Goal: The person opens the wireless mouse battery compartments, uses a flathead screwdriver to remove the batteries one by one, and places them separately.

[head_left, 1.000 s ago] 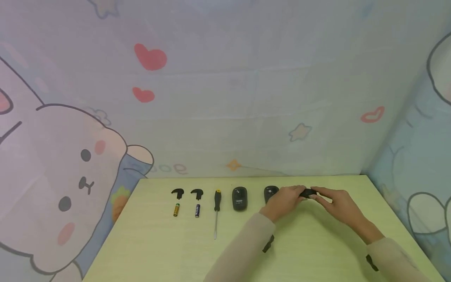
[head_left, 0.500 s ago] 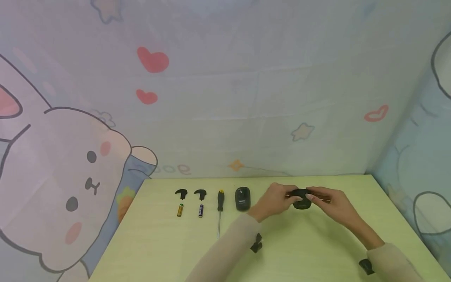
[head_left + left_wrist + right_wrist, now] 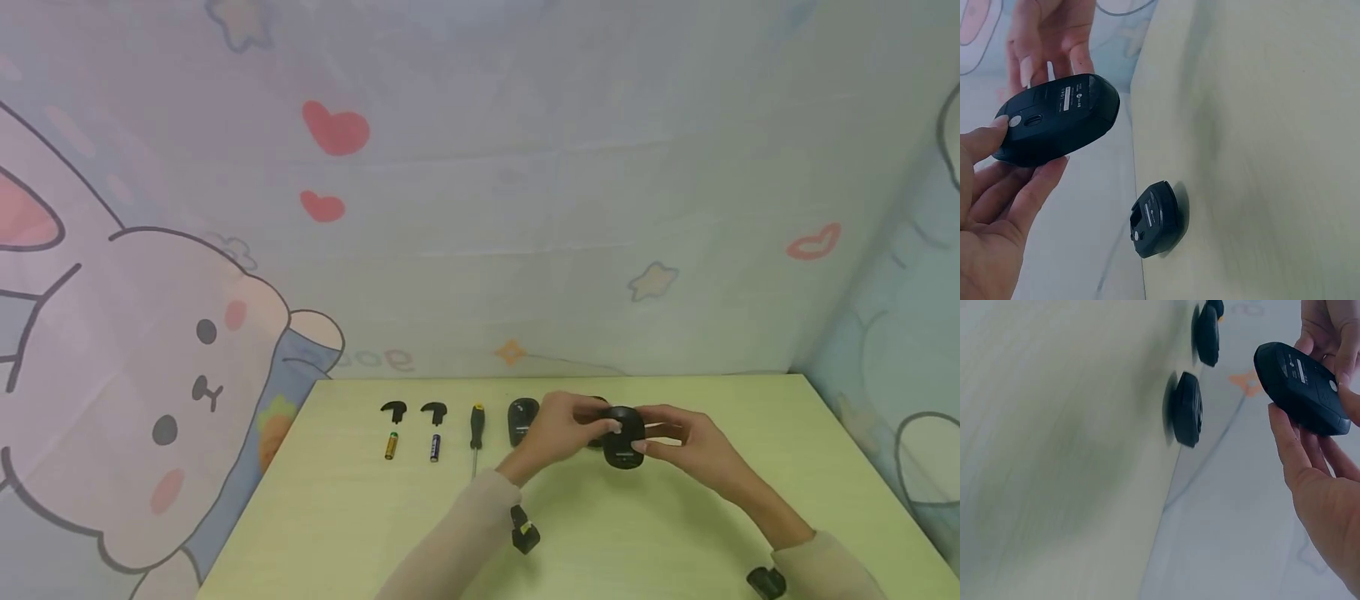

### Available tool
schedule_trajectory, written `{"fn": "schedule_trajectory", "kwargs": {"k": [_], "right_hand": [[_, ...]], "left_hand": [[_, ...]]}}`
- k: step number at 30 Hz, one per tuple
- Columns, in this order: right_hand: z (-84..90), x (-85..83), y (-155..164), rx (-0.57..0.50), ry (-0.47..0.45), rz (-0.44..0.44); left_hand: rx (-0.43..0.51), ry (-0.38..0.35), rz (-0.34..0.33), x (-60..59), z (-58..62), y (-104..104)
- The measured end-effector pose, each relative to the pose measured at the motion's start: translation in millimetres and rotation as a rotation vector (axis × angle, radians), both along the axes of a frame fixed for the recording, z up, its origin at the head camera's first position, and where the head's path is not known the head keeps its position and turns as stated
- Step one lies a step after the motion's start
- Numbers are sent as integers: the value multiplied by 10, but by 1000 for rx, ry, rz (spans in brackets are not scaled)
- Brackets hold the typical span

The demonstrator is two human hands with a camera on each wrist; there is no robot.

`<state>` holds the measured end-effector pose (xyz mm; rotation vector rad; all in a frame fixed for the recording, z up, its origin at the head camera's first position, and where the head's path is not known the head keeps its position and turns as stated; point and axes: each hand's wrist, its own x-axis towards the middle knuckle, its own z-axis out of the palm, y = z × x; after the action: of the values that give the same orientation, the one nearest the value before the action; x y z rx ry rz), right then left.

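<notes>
Both left hand (image 3: 558, 429) and right hand (image 3: 693, 437) are clamping fingers on a raised mouse (image 3: 624, 448) right of the screwdriver (image 3: 477, 427), apparently inspecting its underside (image 3: 1054, 109), next probably needing steady support.

- Front lane: from here I see bare table (image 3: 637, 533) between the left sleeve (image 3: 450, 537) and the right sleeve (image 3: 825, 567), wide enough for a hand to reach the held mouse (image 3: 624, 450).
- Side lane: room also to the right of the right hand (image 3: 693, 446); the backdrop (image 3: 570, 275) closes the rear.
- Under-clearance: a gap separates the held mouse from the table.
- Obstacle: a second mouse (image 3: 1160, 219) lies near it, partly masked by the left hand (image 3: 558, 429).
- Obstacle row, farther left: third mouse (image 3: 521, 419), screwdriver (image 3: 477, 427), blue battery (image 3: 435, 447), gold battery (image 3: 392, 446) and two hooked black parts (image 3: 437, 411), narrow gaps between.
</notes>
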<state>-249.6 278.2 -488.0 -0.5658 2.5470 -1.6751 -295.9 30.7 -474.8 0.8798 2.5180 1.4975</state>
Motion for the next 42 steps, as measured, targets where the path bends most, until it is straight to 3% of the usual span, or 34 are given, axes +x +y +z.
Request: {"fn": "schedule_trajectory", "kwargs": {"k": [8,14,20,28,34,42], "right_hand": [[-91,48,-210,-100,-202,60],[-184,68,-384,-168,-252,101],[-216,140,-563,-202,-287,101],[-272,235,-736,-241,-321,69],[-316,276,-824,-314,-347,29],[-354,308,-863,-327,-390,6]], "left_hand": [[79,-178,48,74,-37,-260],[141,-290,40,100,-95,-421],[204,-382,84,178,-168,-564],[273,-426,152,267,-241,-674],[289,-430,189,309,-290,-684],[318,-469,253,409,-339,-676]]}}
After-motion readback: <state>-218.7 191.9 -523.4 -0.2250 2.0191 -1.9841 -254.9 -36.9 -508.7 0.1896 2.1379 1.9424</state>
